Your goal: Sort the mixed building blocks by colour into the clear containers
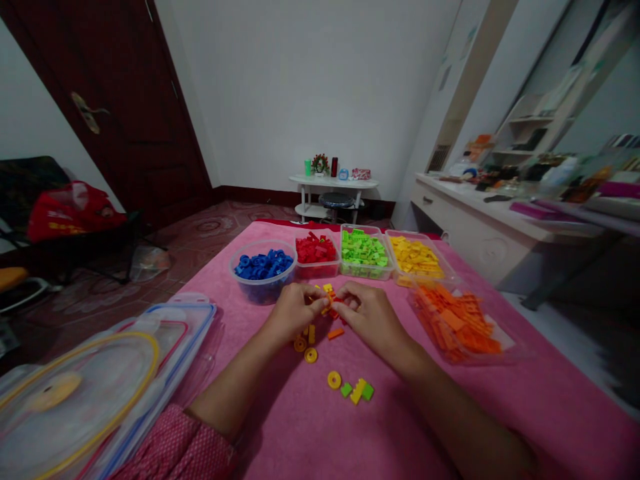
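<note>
Both hands meet over the middle of the pink cloth, fingertips pinched on small building bricks [329,301] in orange, red and yellow. My left hand [296,310] closes on the pieces from the left, and my right hand [371,312] from the right. The fingers partly cover what they hold, so its exact shape is unclear. Just below lies a loose orange brick [335,333]. Yellow wheel-shaped pieces [311,355] rest under my left hand. Nearer to me are a yellow ring piece [334,380], a yellow brick [358,391] and green bricks [367,391].
Behind my hands stand a round tub of blue pieces [265,265] and boxes of red bricks [316,248], green bricks [364,249] and yellow bricks [415,257]. A box of orange bricks [457,320] sits right. Stacked clear lids [115,380] lie left on the pink cloth [300,427].
</note>
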Demonstrator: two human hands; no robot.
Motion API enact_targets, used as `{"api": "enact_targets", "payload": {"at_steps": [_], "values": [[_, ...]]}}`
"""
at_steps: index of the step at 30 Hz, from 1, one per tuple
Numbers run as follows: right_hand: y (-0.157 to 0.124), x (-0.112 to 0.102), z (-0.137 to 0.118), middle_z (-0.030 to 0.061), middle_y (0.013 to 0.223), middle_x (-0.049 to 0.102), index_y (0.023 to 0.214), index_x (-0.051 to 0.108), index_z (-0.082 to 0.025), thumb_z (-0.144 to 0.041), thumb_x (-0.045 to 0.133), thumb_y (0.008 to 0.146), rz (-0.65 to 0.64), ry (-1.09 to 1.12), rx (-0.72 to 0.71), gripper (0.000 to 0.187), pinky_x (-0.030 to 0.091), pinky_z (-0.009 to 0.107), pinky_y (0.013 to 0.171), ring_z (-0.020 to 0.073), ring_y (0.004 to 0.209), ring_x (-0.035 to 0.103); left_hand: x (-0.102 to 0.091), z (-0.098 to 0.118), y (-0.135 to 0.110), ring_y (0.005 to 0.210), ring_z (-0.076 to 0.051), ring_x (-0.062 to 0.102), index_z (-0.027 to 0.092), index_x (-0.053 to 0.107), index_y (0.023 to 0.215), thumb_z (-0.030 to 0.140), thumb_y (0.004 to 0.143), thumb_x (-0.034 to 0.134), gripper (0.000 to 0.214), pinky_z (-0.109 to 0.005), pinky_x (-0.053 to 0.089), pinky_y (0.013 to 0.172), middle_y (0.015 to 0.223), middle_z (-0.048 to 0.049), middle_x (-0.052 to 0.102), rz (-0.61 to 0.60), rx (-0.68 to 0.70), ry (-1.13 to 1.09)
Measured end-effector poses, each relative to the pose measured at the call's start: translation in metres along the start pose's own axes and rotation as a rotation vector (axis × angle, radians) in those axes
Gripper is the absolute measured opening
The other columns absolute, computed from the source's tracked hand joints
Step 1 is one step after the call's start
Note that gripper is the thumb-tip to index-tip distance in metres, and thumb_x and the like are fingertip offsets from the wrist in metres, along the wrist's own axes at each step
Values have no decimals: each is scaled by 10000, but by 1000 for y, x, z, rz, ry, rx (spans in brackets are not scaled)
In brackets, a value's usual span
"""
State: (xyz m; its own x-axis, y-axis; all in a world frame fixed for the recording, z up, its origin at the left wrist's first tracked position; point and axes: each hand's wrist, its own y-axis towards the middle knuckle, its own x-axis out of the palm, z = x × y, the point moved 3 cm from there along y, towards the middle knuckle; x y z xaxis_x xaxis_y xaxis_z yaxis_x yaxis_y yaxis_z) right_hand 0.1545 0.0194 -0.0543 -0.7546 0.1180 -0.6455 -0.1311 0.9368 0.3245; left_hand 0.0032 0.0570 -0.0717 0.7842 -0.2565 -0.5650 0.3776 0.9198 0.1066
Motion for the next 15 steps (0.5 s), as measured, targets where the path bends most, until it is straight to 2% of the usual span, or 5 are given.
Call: {"api": "enact_targets", "payload": {"at_steps": [3, 6, 10, 15], "values": [[1, -3, 0, -2, 668, 618, 772, 611, -170, -212, 598, 780, 27, 213, 50, 45, 417, 222, 546, 118, 592, 569, 4, 0, 1, 533, -98, 528, 106, 720, 836, 379, 745, 652, 296, -196, 355, 510, 662, -30, 668, -111, -102, -456], [1, -4, -2, -6, 643, 622, 835, 609, -170, -231, 580, 793, -24, 350, 115, 79, 436, 219, 502, 120, 545, 587, 6, 1, 0, 515, -69, 515, 100, 693, 889, 417, 636, 774, 413, -171, 354, 502, 645, -11, 649, -110, -157, -681], [-1, -7, -11, -22, 584, 610, 956, 613, -169, -240, 542, 813, -109, 441, 190, 174, 426, 200, 434, 121, 487, 592, 6, 3, -3, 504, -65, 540, 122, 643, 911, 384, 518, 863, 521, -161, 380, 497, 627, 10, 647, -50, -181, -818], [-3, -14, -23, 9, 677, 657, 935, 629, -146, -179, 514, 793, -99, 431, 175, 186, 442, 195, 442, 112, 513, 611, 11, 8, -5, 496, -65, 556, 130, 612, 832, 403, 567, 842, 444, -153, 389, 481, 617, 9, 649, -15, -166, -848]]}}
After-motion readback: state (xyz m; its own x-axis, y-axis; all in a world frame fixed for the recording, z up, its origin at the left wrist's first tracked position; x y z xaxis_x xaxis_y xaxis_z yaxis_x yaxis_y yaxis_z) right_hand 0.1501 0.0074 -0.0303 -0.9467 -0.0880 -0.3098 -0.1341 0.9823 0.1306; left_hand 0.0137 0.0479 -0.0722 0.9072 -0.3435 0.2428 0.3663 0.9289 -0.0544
